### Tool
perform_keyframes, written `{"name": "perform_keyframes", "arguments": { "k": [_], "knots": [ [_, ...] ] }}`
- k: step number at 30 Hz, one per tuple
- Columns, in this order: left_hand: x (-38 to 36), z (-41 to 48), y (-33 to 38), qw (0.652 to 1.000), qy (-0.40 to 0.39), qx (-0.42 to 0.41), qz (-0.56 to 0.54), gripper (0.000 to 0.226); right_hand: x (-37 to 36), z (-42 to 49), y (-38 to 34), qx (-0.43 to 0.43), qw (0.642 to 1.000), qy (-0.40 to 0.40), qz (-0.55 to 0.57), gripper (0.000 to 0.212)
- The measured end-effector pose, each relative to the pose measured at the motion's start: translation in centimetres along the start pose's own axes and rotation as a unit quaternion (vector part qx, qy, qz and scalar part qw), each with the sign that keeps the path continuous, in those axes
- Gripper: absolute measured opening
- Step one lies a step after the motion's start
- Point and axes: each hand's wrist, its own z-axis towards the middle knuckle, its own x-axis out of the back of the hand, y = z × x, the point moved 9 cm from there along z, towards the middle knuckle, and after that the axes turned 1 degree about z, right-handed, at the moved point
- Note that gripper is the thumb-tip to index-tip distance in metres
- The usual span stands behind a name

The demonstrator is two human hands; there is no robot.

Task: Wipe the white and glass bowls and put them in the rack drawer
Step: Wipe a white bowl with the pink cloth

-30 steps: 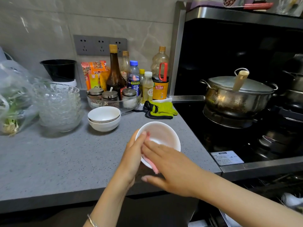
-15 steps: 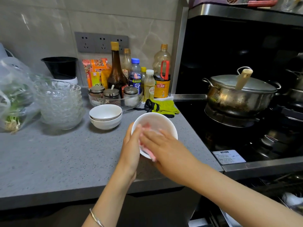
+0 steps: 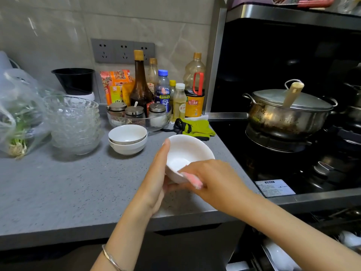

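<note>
Fingers of the left hand (image 3: pixel 156 180) cradle a smooth round white bowl (image 3: pixel 187 153); right hand (image 3: pixel 214 178) fingers pinch a soft pink cloth (image 3: pixel 192 179) on its rim.

three white bowls (image 3: pixel 128 133), one stack of glass bowls (image 3: pixel 74 124), three lidded jars (image 3: pixel 134 112), six bottles (image 3: pixel 140 89), one pot (image 3: pixel 283 118)
</note>
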Motion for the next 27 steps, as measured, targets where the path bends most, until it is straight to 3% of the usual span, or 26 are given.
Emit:
{"name": "perform_keyframes", "arguments": {
  "k": [2,4,5,8,10,14,18,22,25,27],
  "knots": [
    [-0.5,0.3,0.3,0.999,-0.045,0.019,-0.015,0.064,1.3,-0.1,1.0,-0.023,0.979,0.036,0.199,0.03],
    [-0.6,0.7,0.3,0.995,-0.065,0.049,-0.06,0.072,2.8,-0.1,1.9,-0.058,0.907,0.063,0.413,0.006],
    [-0.8,0.8,0.1,0.991,-0.069,0.062,-0.097,0.072,3.1,0.0,2.2,-0.077,0.867,0.07,0.487,0.007],
    [-1.4,1.1,0.1,0.979,-0.068,0.056,-0.186,0.061,3.2,0.3,2.9,-0.118,0.784,0.083,0.604,0.021],
    [-2.2,1.1,0.2,0.967,-0.086,0.054,-0.232,0.058,3.0,0.5,3.1,-0.134,0.756,0.087,0.635,0.031],
    [-2.7,0.9,1.1,0.952,-0.093,0.046,-0.289,0.056,2.8,0.5,3.9,-0.163,0.728,0.102,0.659,0.037],
    [-2.5,0.7,1.5,0.951,-0.124,0.011,-0.282,0.06,2.5,0.5,4.9,-0.2,0.74,0.108,0.633,0.058],
    [-2.6,0.2,2.1,0.936,-0.169,-0.022,-0.307,0.076,2.2,0.3,6.2,-0.242,0.742,0.11,0.615,0.05],
    [-1.9,0.6,2.4,0.944,-0.121,-0.032,-0.306,0.076,1.3,-0.1,7.0,-0.269,0.719,0.095,0.634,0.047],
    [-1.5,0.6,2.6,0.949,-0.077,-0.03,-0.303,0.063,0.7,-0.2,7.1,-0.27,0.696,0.081,0.66,0.047]
  ]
}}
